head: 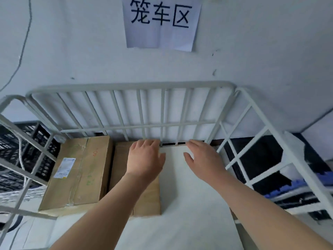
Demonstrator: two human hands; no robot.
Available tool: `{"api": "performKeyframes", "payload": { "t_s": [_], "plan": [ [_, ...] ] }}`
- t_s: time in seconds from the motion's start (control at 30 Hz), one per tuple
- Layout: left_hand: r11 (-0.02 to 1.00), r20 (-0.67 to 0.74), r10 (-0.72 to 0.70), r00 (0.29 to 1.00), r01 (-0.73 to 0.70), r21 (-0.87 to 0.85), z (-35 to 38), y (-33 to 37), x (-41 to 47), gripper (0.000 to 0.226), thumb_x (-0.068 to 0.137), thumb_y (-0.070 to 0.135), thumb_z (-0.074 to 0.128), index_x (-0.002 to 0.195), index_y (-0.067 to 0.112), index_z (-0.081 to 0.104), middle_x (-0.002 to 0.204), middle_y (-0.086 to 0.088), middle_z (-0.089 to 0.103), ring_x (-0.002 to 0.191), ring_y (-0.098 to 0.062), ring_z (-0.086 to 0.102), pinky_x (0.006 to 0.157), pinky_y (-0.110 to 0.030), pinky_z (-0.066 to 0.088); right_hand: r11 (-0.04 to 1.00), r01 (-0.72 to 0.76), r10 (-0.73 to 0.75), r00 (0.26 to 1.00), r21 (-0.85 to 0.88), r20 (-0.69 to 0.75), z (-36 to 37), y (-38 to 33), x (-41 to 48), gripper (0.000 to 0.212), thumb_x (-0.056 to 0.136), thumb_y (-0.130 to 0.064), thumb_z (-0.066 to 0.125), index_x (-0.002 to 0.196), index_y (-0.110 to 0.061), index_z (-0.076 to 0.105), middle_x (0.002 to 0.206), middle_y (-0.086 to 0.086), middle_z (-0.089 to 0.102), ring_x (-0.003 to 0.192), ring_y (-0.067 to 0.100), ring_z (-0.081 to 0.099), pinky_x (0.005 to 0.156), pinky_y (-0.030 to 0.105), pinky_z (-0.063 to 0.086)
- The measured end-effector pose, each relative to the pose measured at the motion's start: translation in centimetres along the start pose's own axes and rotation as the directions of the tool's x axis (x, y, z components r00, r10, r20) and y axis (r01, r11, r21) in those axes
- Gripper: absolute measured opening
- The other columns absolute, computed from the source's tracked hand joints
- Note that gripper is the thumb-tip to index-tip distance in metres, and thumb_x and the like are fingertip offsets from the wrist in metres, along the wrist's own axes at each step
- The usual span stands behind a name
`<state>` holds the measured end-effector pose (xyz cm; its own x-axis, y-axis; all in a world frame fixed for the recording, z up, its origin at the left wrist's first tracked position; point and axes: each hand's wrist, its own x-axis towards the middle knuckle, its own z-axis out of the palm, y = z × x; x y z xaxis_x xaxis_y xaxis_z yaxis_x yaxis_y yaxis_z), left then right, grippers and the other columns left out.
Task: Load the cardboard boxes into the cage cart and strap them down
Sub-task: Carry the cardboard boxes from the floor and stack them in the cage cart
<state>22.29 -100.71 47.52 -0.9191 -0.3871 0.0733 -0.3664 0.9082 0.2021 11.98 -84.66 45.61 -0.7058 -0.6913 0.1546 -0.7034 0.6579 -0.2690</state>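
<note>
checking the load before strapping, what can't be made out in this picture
1. Head view: label on the left box, print too small and blurred to read.
2. Head view: far end of the middle box, covered by the left hand.
3. Head view: white surface under the right hand, box or cart floor unclear; bottom edge cuts it off.

A paper sign [161, 22] printed 笼车区 hangs on the white wall [252, 51]. A black plastic crate [9, 143] stands at left.
</note>
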Motion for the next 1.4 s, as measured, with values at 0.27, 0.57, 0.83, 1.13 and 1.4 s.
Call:
{"api": "performKeyframes", "payload": {
  "t_s": [0.27, 0.57, 0.83, 1.13, 1.4],
  "plan": [
    [0.955, -0.014, 0.277, 0.961, -0.277, -0.108, -7.3, 9.1, -6.6, 0.042, 0.092, 0.043, 0.049, 0.125, 0.018, 0.056, 0.122, 0.002, 0.061, 0.114, -0.025, 0.052, 0.099, -0.033, 0.034, 0.981, -0.187, 0.175, 0.969, -0.055, -0.175, -12.1, 0.3, -11.5, 0.025, 0.09, -0.027, 0.049, 0.098, -0.009, 0.065, 0.093, 0.003, 0.065, 0.093, 0.023, 0.059, 0.083, 0.038, 0.049],
    [0.813, 0.027, 0.568, 0.823, -0.555, -0.175, -10.6, 19.4, -15.6, 0.043, 0.094, 0.045, 0.043, 0.13, 0.024, 0.052, 0.128, 0.005, 0.057, 0.12, -0.022, 0.049, 0.102, -0.034, 0.034, 0.838, -0.545, 0.499, 0.787, -0.032, -0.362, -20.0, -1.1, -29.5, 0.03, 0.089, -0.026, 0.052, 0.1, -0.004, 0.069, 0.094, 0.008, 0.07, 0.09, 0.025, 0.063, 0.081, 0.038, 0.052],
    [0.584, 0.107, 0.811, 0.575, -0.787, -0.202, -9.7, 32.4, -25.8, 0.042, 0.093, 0.047, 0.044, 0.123, 0.021, 0.057, 0.116, 0.002, 0.062, 0.109, -0.022, 0.055, 0.093, -0.035, 0.041, 0.582, -0.813, 0.741, 0.541, -0.022, -0.399, -23.4, 0.3, -47.8, 0.029, 0.088, -0.025, 0.04, 0.084, -0.009, 0.063, 0.085, 0.004, 0.065, 0.084, 0.026, 0.06, 0.078, 0.04, 0.048],
    [0.299, 0.199, 0.946, 0.254, -0.923, -0.244, -5.4, 48.7, -41.7, 0.05, 0.096, 0.048, 0.04, 0.137, 0.021, 0.046, 0.131, 0.0, 0.055, 0.118, -0.022, 0.049, 0.099, -0.034, 0.037, 0.235, -0.968, 0.867, 0.165, 0.093, -0.471, -24.7, 2.0, -69.9, 0.021, 0.08, -0.023, 0.057, 0.087, -0.009, 0.07, 0.081, 0.005, 0.07, 0.081, 0.028, 0.067, 0.074, 0.036, 0.054],
    [0.097, 0.259, 0.966, 0.019, -0.952, -0.289, -0.5, 60.3, -55.0, 0.047, 0.096, 0.046, 0.04, 0.133, 0.019, 0.05, 0.126, -0.002, 0.058, 0.111, -0.023, 0.054, 0.092, -0.032, 0.042, -0.036, -0.982, 0.91, -0.109, 0.184, -0.399, -24.2, 3.6, -87.5, 0.03, 0.084, -0.032, 0.037, 0.087, -0.014, 0.062, 0.085, 0.001, 0.061, 0.082, 0.026, 0.058, 0.07, 0.033, 0.047]
  ]
}}
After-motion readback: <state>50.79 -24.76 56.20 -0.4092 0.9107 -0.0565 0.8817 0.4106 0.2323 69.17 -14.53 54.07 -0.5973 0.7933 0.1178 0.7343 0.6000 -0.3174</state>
